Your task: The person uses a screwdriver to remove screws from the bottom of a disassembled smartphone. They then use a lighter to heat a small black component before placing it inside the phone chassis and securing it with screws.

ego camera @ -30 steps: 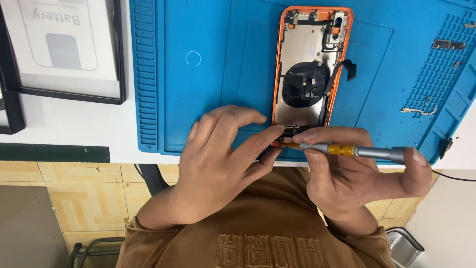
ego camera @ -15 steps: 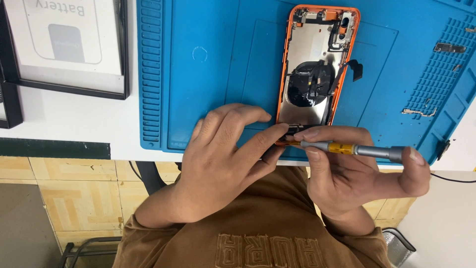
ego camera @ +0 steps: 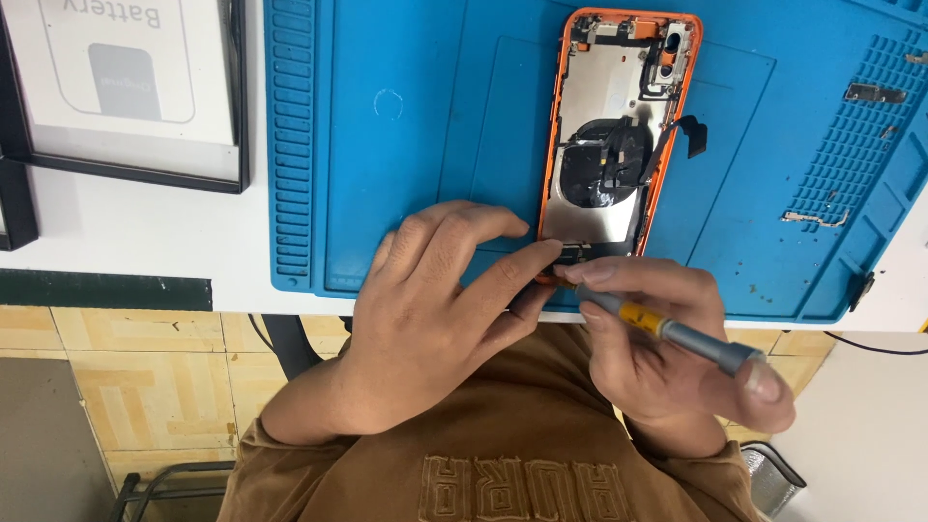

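Note:
An opened orange phone housing (ego camera: 619, 126) lies on the blue work mat (ego camera: 406, 145), its metal inner plate and black round coil exposed. My left hand (ego camera: 435, 300) rests on the mat's near edge, with its fingertips pressing the phone's bottom end. My right hand (ego camera: 667, 348) grips a grey screwdriver (ego camera: 677, 333) with a yellow band. The driver's tip points at the phone's bottom edge, close to my left fingertips. A forefinger caps the driver's rear end.
Small metal parts (ego camera: 875, 94) and a thin bracket (ego camera: 817, 218) lie on the ribbed right side of the mat. A black-framed white card (ego camera: 126, 87) sits on the white table at the left. A dark cable (ego camera: 870, 343) trails off the table's right edge.
The view has shifted slightly, so the phone sits a little higher and further right in frame. Both hands keep the same hold at the phone's bottom end.

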